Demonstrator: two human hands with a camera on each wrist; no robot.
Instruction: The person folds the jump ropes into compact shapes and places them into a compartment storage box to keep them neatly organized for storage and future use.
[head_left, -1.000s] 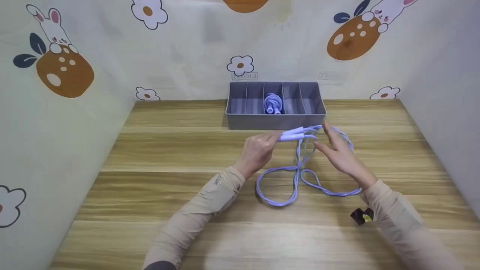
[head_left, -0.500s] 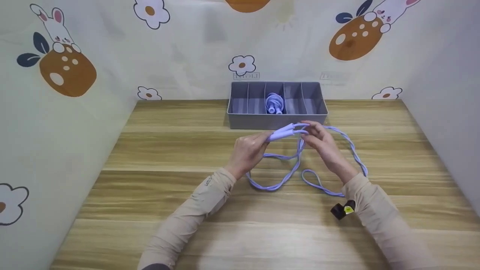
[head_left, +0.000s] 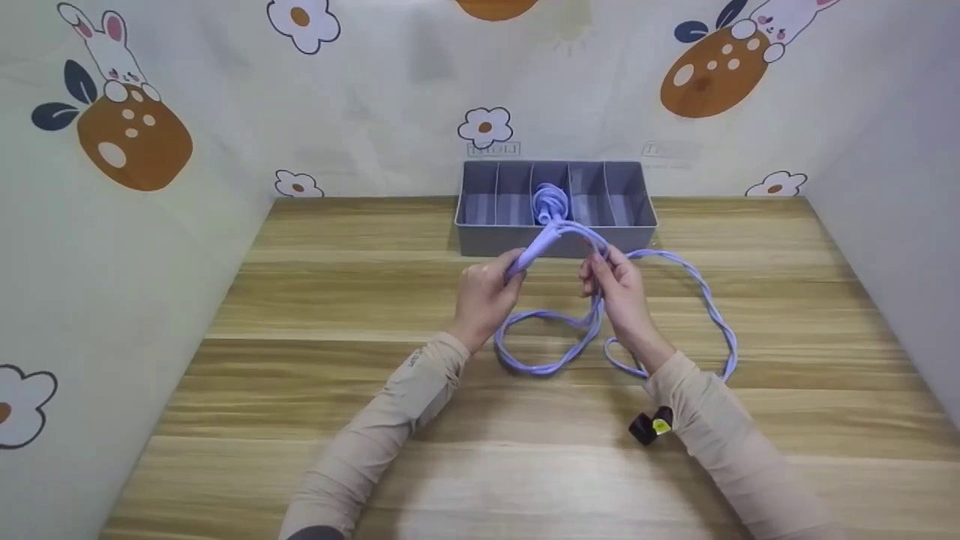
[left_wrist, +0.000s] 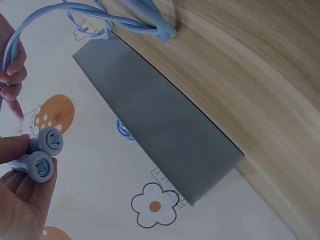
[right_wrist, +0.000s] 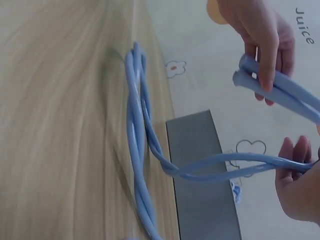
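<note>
Skipping rope (head_left: 598, 311) curls over the wooden table (head_left: 315, 300), right of centre, its doubled cord running up to the hands. On the left, I've both handles (head_left: 538, 250) gripped in the left hand (head_left: 486, 298); to the right, the right hand (head_left: 621, 289) pinches the cord, an arc bridging the gap. Farther off I see the grey box (head_left: 517, 241), coiled rope (head_left: 552, 199) in its middle compartment, patterned wall (head_left: 375, 97) beyond.

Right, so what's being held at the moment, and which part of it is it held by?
The jump rope: the left grip holds its two handles side by side, while the right grip holds the doubled cord beyond the handles.
</note>
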